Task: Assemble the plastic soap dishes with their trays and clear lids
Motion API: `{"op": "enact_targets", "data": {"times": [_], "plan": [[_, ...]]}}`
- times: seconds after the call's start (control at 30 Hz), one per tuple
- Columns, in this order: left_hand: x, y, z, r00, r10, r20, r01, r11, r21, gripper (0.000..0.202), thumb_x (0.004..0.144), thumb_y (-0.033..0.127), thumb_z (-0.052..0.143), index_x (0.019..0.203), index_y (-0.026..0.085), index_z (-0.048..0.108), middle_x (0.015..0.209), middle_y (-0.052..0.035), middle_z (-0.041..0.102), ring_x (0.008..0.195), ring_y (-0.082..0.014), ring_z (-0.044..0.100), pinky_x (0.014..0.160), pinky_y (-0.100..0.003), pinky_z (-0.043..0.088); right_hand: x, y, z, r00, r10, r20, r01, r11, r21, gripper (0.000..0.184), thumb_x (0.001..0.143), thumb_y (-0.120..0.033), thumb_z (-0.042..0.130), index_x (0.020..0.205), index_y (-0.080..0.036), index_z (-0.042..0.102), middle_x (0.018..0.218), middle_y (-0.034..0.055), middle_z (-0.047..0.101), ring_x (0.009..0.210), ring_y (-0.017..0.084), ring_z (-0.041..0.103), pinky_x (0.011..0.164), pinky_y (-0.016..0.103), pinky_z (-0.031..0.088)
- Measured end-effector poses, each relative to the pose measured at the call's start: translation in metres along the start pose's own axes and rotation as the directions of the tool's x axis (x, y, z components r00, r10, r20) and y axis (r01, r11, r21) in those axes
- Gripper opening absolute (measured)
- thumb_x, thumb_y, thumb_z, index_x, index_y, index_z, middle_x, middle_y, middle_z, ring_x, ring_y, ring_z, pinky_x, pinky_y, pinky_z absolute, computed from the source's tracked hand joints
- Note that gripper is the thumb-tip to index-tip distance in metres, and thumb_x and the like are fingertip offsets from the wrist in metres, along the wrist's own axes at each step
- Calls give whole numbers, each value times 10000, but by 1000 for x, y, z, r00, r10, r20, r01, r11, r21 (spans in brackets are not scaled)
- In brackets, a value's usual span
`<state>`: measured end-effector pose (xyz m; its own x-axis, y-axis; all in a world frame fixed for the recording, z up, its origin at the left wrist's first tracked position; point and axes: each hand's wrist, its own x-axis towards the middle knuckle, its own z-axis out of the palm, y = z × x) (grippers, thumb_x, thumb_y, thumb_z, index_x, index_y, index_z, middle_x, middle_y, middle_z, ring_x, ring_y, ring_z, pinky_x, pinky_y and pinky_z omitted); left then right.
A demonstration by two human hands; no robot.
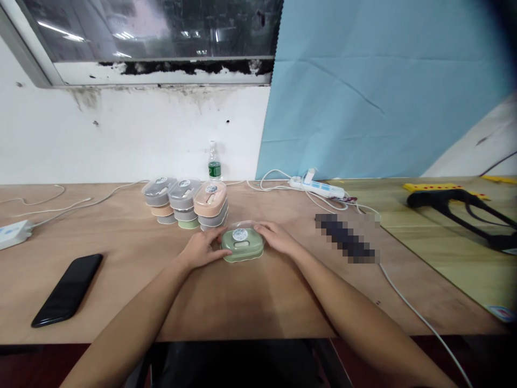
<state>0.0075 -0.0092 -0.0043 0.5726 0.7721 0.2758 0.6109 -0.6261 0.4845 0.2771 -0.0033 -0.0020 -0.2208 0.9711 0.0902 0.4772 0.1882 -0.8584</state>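
Observation:
A green lunch box (243,250) with a clear lid and a round patterned sticker sits on the wooden table, in front of me. My left hand (205,249) grips its left side, thumb along the near edge and fingers round the far corner. On the opposite side, my right hand (277,237) holds the far right corner, its fingertips on the lid's edge. Just behind and left stand three stacks of similar boxes. Grey boxes top the left stack (160,191) and the middle stack (184,194); a peach box (210,199) tops the right one.
A black phone (68,290) lies at the left, near a white adapter (15,234) with cables. Behind the stacks, a water bottle (214,161) stands by the wall. To the right are a white power strip (318,187), a pixelated dark object (346,238) and a black frame-like object (456,215).

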Motion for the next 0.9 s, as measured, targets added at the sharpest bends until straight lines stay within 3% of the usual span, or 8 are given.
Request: {"op": "enact_targets", "data": {"times": [0.07, 0.23, 0.37, 0.53, 0.7, 0.9], "plan": [[0, 0, -1, 1000, -2, 27, 2, 1000, -7, 655, 768, 588, 615, 1293, 208, 515, 920, -40, 668, 787, -188, 617, 717, -284, 459, 0, 3, -1, 999, -6, 52, 10, 997, -82, 406, 867, -474, 450, 809, -151, 689, 802, 39, 691, 751, 188, 592, 680, 273, 431], [1, 0, -4, 997, -36, 65, 38, 999, -23, 619, 744, 585, 636, 1216, 189, 576, 867, -33, 667, 729, -170, 608, 656, -266, 450, 0, 6, 0, 995, 31, 95, -17, 989, -146, 466, 877, -520, 423, 715, -148, 653, 557, -5, 577, 532, 131, 500, 519, 234, 350], [1, 0, -5, 995, -30, 91, 31, 1000, -4, 673, 650, 612, 705, 1173, 206, 587, 850, -12, 659, 732, -176, 609, 628, -260, 439, 0, 7, -4, 978, 56, 200, -45, 997, -63, 482, 854, -575, 459, 817, -136, 656, 523, -18, 550, 479, 115, 492, 463, 213, 337], [0, 0, -5, 996, -27, 87, 25, 999, 32, 680, 652, 619, 698, 1188, 219, 575, 884, -19, 663, 750, -182, 618, 658, -270, 442, 0, 10, -11, 923, 105, 369, -137, 989, 62, 479, 804, -567, 557, 1042, -156, 620, 611, -22, 568, 488, 96, 500, 390, 168, 321], [1, 0, -6, 996, -18, 85, 15, 999, 36, 690, 650, 637, 696, 1185, 219, 571, 900, -23, 661, 784, -199, 623, 665, -277, 446, 1, 16, -7, 945, 52, 322, -82, 993, 80, 468, 831, -566, 519, 1047, -166, 631, 664, -12, 577, 485, 81, 475, 382, 161, 321], [2, 2, -8, 999, -7, 49, 2, 995, 100, 725, 625, 667, 698, 1198, 242, 567, 1097, -74, 603, 932, -245, 606, 782, -324, 466, 3, 16, -3, 963, 32, 267, -54, 996, 74, 494, 850, -574, 478, 1064, -164, 652, 627, -17, 548, 479, 84, 441, 394, 170, 315]]}}
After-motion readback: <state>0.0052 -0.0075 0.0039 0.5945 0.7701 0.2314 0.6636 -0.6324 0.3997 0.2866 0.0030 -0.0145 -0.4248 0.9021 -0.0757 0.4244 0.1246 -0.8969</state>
